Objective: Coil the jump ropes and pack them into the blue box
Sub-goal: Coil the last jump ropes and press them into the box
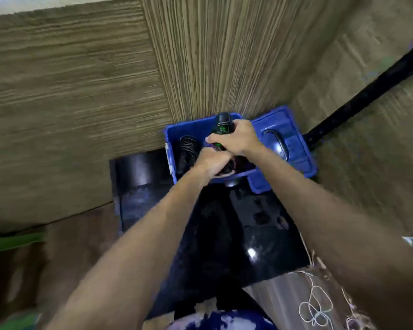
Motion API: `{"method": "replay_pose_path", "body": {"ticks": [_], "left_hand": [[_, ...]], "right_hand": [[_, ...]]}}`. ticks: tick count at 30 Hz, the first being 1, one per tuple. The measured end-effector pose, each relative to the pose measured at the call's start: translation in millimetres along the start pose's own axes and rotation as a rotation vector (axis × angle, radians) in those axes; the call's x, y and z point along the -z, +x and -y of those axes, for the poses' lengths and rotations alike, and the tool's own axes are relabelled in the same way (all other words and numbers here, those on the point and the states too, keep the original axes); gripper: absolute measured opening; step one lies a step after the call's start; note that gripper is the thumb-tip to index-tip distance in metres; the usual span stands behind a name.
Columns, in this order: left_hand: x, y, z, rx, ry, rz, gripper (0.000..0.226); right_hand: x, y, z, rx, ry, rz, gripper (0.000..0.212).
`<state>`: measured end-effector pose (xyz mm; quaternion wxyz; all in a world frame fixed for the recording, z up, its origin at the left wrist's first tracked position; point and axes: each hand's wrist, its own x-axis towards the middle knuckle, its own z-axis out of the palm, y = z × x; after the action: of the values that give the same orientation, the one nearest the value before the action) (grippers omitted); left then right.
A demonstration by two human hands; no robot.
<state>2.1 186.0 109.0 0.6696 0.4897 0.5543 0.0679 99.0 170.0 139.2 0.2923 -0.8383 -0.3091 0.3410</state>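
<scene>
Head view, motion-blurred; fine detail limited.

Coiled jump rope, black, already lies along the left wall inside the blue box. The box sits at the far edge of a dark glossy stand, on a wood-grain floor.

Left hand: fingers curled down into the near part of the box, apparently holding the cord end of a second rope. Cord itself mostly hidden under the hand.

Right hand: fingers wrapped round the black-and-green handles of that second rope. The handle tops stick up above the far rim of the box.

Box lid, blue with a dark carry handle, hangs open just right of the box.

Judgement: step in hand is seating the second coiled rope beside the first. To do it well:
- keep the left grip on the loops until they are below the rim, or the coil may spring open;
- tip the handles down so they lie parallel to the first rope, not upright;
- release cord first, handles last;
- check nothing crosses the rim on the lid side before closing.
</scene>
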Motion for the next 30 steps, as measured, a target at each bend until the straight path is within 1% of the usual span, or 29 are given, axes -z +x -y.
{"method": "replay_pose_path", "body": {"ticks": [2, 3, 4, 5, 6, 8, 9, 10, 12, 14, 15, 16, 18, 20, 23, 26, 28, 30], "left_hand": [[-5.1, 14.0, -6.6, 0.04, -0.077, -0.007, 0.009], [-6.1, 21.0, -8.2, 0.042, -0.088, -0.013, 0.011], [-5.7, 26.1, -9.2, 0.035, -0.043, -0.019, 0.016], [-3.4, 32.3, -9.1, 0.005, 0.058, -0.019, 0.024], [3.1, 33.8, -11.3, -0.043, 0.241, -0.029, 0.034], [19.6, 34.3, -11.7, -0.168, 0.63, -0.104, 0.061], [27.6, 32.2, -10.2, -0.222, 0.755, -0.164, 0.074], [33.8, 28.3, -8.4, -0.248, 0.813, -0.217, 0.08], [40.5, 22.6, 0.0, -0.265, 0.803, -0.309, 0.081], [40.7, 23.8, 11.9, -0.362, 0.799, -0.396, 0.086], [39.7, 27.4, 17.6, -0.408, 0.819, -0.437, 0.094], [38.4, 30.8, 21.7, -0.415, 0.84, -0.463, 0.107], [35.2, 35.5, 26.9, -0.337, 0.88, -0.469, 0.133], [29.3, 37.5, 29.5, -0.285, 0.915, -0.484, 0.147], [15.1, 41.0, 29.9, -0.239, 0.967, -0.508, 0.15], [1.8, 45.6, 29.4, -0.133, 1.011, -0.506, 0.147], [-2.6, 48.6, 29.6, -0.101, 1.035, -0.526, 0.134], [-5.2, 53.1, 30.5, -0.081, 1.045, -0.535, 0.112]], "right_hand": [[-4.5, 23.9, -2.4, -0.018, -0.059, 0.039, 0.058], [-7.2, 34.9, -3.9, -0.025, -0.085, 0.06, 0.065], [-10.0, 45.4, -6.7, -0.036, -0.107, 0.076, 0.072], [-11.5, 52.8, -8.5, -0.042, -0.134, 0.076, 0.078], [-12.6, 58.0, -9.9, -0.05, -0.165, 0.075, 0.08], [-13.0, 60.6, -12.9, -0.066, -0.264, 0.083, 0.073], [-13.9, 61.4, -15.8, -0.071, -0.32, 0.085, 0.07], [-15.1, 63.1, -19.9, -0.066, -0.371, 0.08, 0.07], [-21.3, 66.4, -26.2, -0.05, -0.454, 0.077, 0.073], [-29.1, 65.7, -24.8, -0.031, -0.509, 0.094, 0.074], [-32.4, 65.1, -23.2, -0.018, -0.534, 0.099, 0.075], [-35.5, 64.7, -21.4, 0.003, -0.559, 0.092, 0.073], [-40.1, 64.1, -18.1, 0.052, -0.605, 0.053, 0.071], [-44.5, 63.2, -19.2, 0.094, -0.641, 0.016, 0.075], [-49.7, 63.5, -26.0, 0.129, -0.679, -0.033, 0.084], [-52.3, 66.8, -33.3, 0.138, -0.701, -0.052, 0.092], [-57.5, 67.3, -38.7, 0.143, -0.703, -0.073, 0.095], [-64.1, 64.3, -42.1, 0.136, -0.677, -0.081, 0.092]]}}
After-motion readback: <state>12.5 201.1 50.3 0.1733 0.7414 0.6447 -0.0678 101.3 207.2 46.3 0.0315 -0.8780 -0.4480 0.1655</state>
